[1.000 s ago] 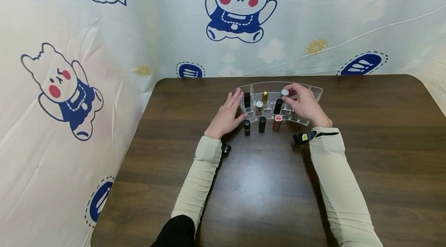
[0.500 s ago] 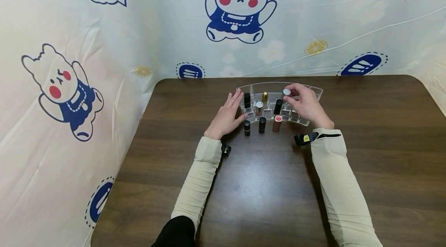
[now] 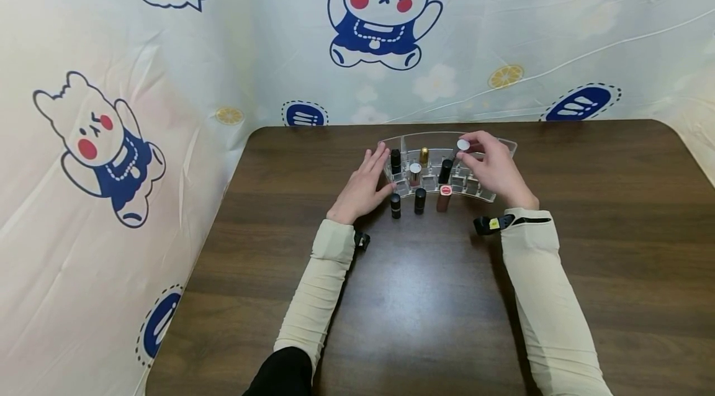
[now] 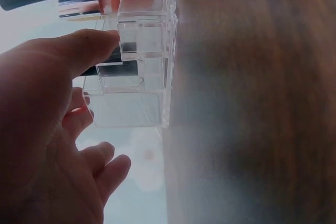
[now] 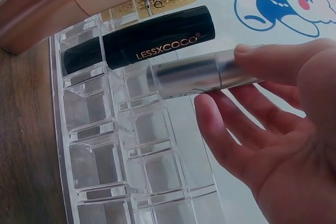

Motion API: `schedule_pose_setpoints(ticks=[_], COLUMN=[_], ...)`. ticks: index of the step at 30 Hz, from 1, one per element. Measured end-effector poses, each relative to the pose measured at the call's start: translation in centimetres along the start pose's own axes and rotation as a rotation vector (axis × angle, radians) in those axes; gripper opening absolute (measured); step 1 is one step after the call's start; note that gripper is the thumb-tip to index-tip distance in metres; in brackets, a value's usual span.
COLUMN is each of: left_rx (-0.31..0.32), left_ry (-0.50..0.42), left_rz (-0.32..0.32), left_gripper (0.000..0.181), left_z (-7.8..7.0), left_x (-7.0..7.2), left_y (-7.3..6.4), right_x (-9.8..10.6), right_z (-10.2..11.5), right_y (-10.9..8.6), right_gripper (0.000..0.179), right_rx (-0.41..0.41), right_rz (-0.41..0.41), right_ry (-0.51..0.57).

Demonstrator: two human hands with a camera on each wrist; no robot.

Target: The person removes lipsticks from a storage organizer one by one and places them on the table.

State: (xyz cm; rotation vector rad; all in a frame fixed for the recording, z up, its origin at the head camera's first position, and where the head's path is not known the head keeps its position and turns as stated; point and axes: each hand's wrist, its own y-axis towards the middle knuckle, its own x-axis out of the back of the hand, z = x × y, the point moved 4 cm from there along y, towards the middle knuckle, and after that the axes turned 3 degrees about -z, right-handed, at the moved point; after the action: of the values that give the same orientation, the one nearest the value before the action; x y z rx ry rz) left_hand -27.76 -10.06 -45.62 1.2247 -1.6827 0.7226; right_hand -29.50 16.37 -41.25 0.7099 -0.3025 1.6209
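My right hand [image 3: 494, 169] pinches a silver lipstick tube [image 5: 189, 74] between thumb and fingers. The tube's lower end overlaps a back compartment of the clear lipstick organizer [image 4: 131, 109] in the right wrist view. My left hand [image 3: 360, 194] touches the organizer's left end with its fingers extended and its thumb at the front corner. In the organizer stand a black lipstick [image 3: 395, 161], a gold tube [image 3: 424, 156], a silver-topped lipstick [image 3: 415, 174] and a black LESSXCOCO tube [image 5: 163, 38], which is right beside the held one.
Two black lipsticks [image 3: 419, 201] and a rose-brown tube [image 3: 444, 198] stand on the brown wooden table [image 3: 413, 297] just in front of the organizer. A pale cartoon-printed curtain [image 3: 268, 30] hangs behind and to the left of the table.
My right hand and the silver lipstick tube have shifted slightly right and toward the back of the organizer. My left hand stays in place.
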Motion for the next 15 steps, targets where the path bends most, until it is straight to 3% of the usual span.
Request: schedule_pose_setpoints(ticks=[15], left_rx=[0.006], left_ry=[-0.011], left_rz=[0.004], left_gripper=[0.075], left_z=[0.02], left_x=[-0.07], left_y=[0.02], right_x=[0.62], right_z=[0.05], right_y=[-0.41], right_gripper=[0.037], right_rx=[0.018], right_rz=[-0.056], right_ry=[0.057])
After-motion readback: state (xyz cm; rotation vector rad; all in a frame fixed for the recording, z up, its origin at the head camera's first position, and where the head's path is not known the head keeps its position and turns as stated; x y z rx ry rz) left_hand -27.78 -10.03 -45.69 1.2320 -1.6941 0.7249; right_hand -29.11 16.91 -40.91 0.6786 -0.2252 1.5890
